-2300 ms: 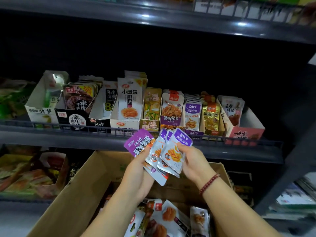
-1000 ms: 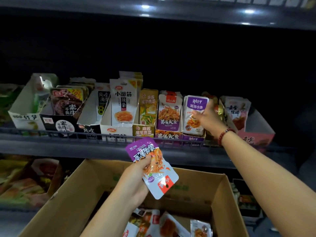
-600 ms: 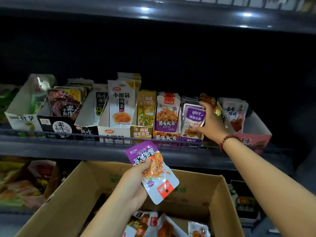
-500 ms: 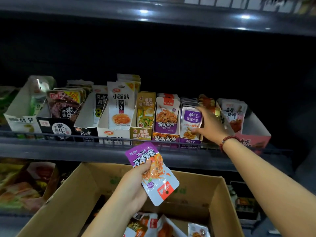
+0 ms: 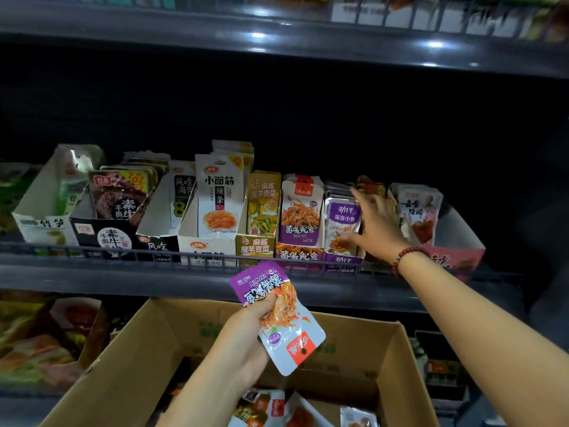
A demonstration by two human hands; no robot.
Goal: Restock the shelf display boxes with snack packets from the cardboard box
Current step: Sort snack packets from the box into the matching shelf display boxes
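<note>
My left hand (image 5: 246, 337) grips a purple-and-white squid snack packet (image 5: 278, 318) above the open cardboard box (image 5: 144, 349). More packets (image 5: 277, 409) lie in the bottom of that box. My right hand (image 5: 374, 223) reaches to the middle shelf with straight fingers. Its fingertips and thumb touch the purple small-fish packets (image 5: 341, 224) that stand in their purple display box (image 5: 343, 260). A matching squid display box (image 5: 298, 251) stands just left of it.
A row of display boxes fills the shelf behind a wire rail (image 5: 123, 251): black (image 5: 101, 238), white (image 5: 203, 245), gold (image 5: 254, 246), pink (image 5: 455, 257). The upper shelf (image 5: 277, 38) hangs overhead. Lower shelves at left (image 5: 40, 340) and right (image 5: 440, 371) hold more goods.
My right hand carried the small-fish packets up from in front of me, set them into the purple display box, and now has its fingers spread on them. My left hand keeps the squid packet.
</note>
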